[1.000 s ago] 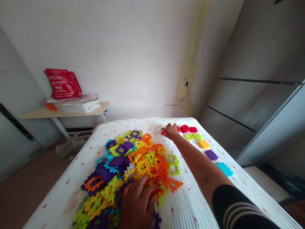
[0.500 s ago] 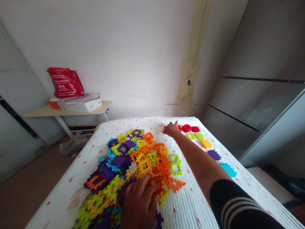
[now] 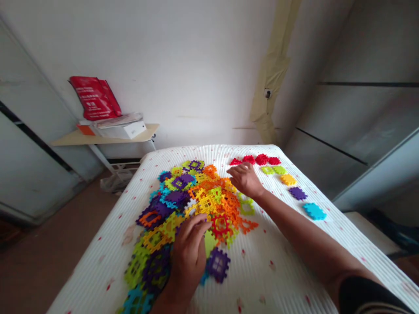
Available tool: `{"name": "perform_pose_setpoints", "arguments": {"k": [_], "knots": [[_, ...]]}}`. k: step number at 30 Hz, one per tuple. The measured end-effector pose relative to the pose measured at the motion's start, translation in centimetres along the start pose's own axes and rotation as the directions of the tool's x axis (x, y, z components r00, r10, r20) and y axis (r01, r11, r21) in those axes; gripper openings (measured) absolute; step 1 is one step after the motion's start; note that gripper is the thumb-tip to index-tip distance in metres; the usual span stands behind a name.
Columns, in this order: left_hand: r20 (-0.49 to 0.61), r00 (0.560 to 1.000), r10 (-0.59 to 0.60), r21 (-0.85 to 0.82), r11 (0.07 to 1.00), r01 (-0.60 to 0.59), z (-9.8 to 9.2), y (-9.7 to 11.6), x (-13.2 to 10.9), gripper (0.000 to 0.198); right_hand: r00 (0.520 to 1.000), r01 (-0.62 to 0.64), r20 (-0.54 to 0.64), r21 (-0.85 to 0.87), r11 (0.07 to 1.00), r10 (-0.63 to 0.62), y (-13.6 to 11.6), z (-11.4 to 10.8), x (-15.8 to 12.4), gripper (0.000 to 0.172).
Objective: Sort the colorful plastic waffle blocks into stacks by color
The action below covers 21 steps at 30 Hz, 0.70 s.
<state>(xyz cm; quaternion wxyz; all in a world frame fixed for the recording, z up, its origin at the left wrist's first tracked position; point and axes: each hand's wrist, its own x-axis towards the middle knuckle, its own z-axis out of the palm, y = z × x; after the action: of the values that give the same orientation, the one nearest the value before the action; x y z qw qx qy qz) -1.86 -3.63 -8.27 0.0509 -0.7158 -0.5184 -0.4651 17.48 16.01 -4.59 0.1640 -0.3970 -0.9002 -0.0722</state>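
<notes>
A heap of colourful plastic interlocking tiles (image 3: 183,205) covers the middle of a white ribbed mat (image 3: 278,266). My left hand (image 3: 190,253) rests palm down on the near side of the heap, its fingertips touching a red square tile (image 3: 221,225) and yellow pieces. My right hand (image 3: 245,179) hovers over the heap's far right edge with fingers loosely curled and nothing visible in them. Beyond it a row of red tiles (image 3: 255,160) lies flat, with green tiles (image 3: 274,170), a yellow tile (image 3: 288,179), a purple tile (image 3: 298,193) and a cyan tile (image 3: 314,211) set out along the right.
A small side table (image 3: 104,137) against the white wall carries a red bag (image 3: 94,98) and a white box (image 3: 122,129). Grey cabinet panels (image 3: 360,117) stand at the right. The brown floor (image 3: 59,253) lies to the left of the mat.
My right hand has pulled back from the red tiles toward the heap. My left hand has shifted slightly, fingers now spread on the red and yellow tiles. The camera moved closer and lower.
</notes>
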Motion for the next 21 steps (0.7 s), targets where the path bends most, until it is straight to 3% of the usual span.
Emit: {"name": "perform_pose_setpoints", "arguments": {"k": [4,7,11,16,21], "knots": [[-0.01,1.0,-0.009,0.022,1.0,0.01,-0.2,0.4,0.5,0.03,0.992,0.125,-0.024,0.246,0.961,-0.123,-2.6,-0.3,-6.1,0.031],[0.028,1.0,-0.008,0.061,0.998,0.006,0.1,0.5,0.6,0.029,0.984,0.174,-0.014,0.336,0.925,-0.18,-4.8,-0.8,-8.6,0.034],[0.078,0.997,0.006,0.122,0.992,-0.016,0.4,0.5,0.6,0.028,0.984,0.157,0.036,0.284,0.946,-0.174,-7.2,-1.0,-8.9,0.049],[0.089,0.995,0.044,0.142,0.988,-0.056,0.8,0.0,0.5,0.028,0.976,0.176,0.076,0.264,0.948,-0.202,-7.7,-0.3,-8.5,0.045],[0.053,0.998,0.037,0.138,0.989,-0.044,1.4,-0.5,0.0,0.025,0.946,0.319,-0.128,0.217,0.922,-0.297,-7.2,0.3,-8.9,0.056]]}}
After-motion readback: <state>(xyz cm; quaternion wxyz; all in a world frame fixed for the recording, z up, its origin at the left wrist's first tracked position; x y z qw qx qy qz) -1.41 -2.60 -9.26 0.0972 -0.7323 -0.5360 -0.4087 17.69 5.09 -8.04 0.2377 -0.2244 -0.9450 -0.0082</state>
